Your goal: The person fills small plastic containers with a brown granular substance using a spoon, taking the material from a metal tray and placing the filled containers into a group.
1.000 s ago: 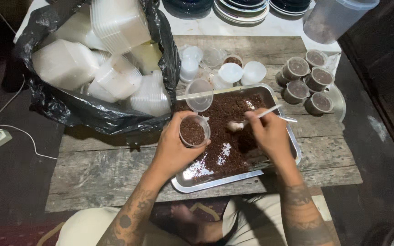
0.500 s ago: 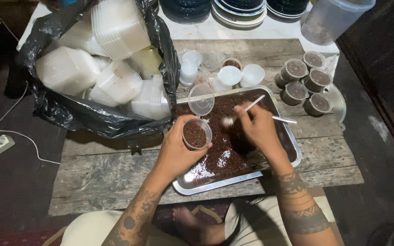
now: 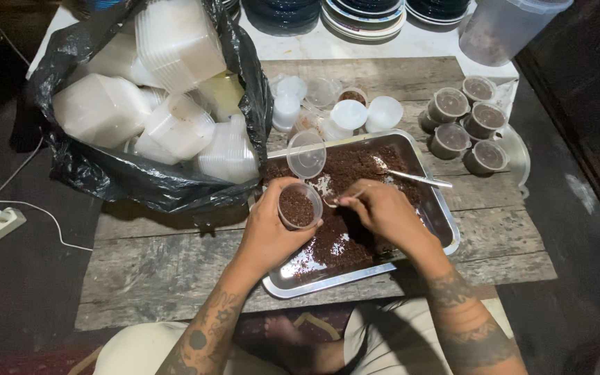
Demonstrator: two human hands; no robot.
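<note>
A small round clear plastic cup (image 3: pixel 298 205), nearly full of dark brown crumbly granules, is held in the left hand (image 3: pixel 270 229), whose fingers are wrapped closed around the cup's lower wall from below and behind; its hinged clear lid (image 3: pixel 306 154) stands flipped open just beyond the fingers. The cup is held above the near-left part of a rectangular shiny metal tray (image 3: pixel 446 229), over which the same brown granules are spread. The right hand (image 3: pixel 383 212) is pinched shut on a thin metal spoon (image 3: pixel 339 201), whose bowl lies just beside the cup's rim, on the side toward the left hand. A second metal spoon (image 3: pixel 414 178) is seen lying in the tray, just beyond the right hand. The cup is judged light, thin-walled and flexible; a hard squeeze would likely bow the wall and spill the fill, so a hold low on the wall, as now, appears sound. The lid hinge is judged fragile. The granules are loose and would scatter if the cup were tipped. Four filled cups with closed lids (image 3: pixel 468 122) are set well beyond the right hand, on the weathered wooden tabletop (image 3: pixel 175 257). Empty white cups (image 3: pixel 366 114) stand beyond both hands, and a black plastic bag of stacked translucent containers (image 3: pixel 154 104) lies beyond the left hand.
</note>
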